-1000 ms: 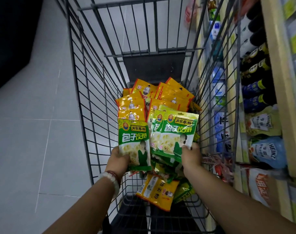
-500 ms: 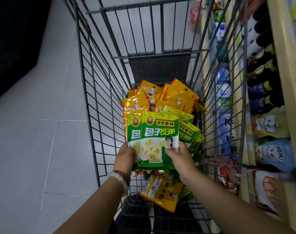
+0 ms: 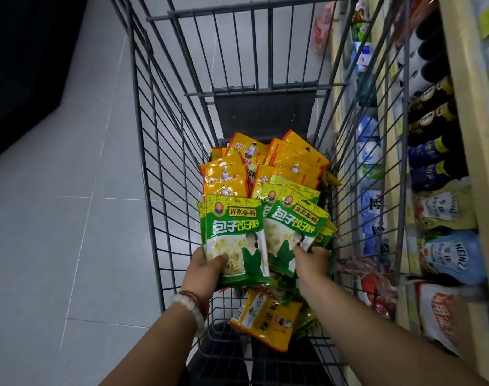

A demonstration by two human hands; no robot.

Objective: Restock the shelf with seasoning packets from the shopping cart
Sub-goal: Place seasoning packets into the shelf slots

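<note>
Down inside the shopping cart (image 3: 154,151), I've got both hands busy with green seasoning packets. My left hand (image 3: 202,270), beaded bracelet (image 3: 191,307) on the wrist, grips the left green stack (image 3: 235,238) by its lower corner, thumb pressed over the front, packets standing upright. My right hand (image 3: 311,264) pinches the right green stack (image 3: 290,232) at its bottom edge, and that bunch tilts right and fans out a bit. The two stacks overlap in the middle, just touching. Behind them sits a pile of orange packets (image 3: 268,165) against the far end of the basket. One loose yellow packet (image 3: 265,320) lies flat below my hands. Off to the right is the shelf (image 3: 460,112) with dark bottles (image 3: 430,126) and Heinz pouches (image 3: 455,254), well apart from both hands.
</note>
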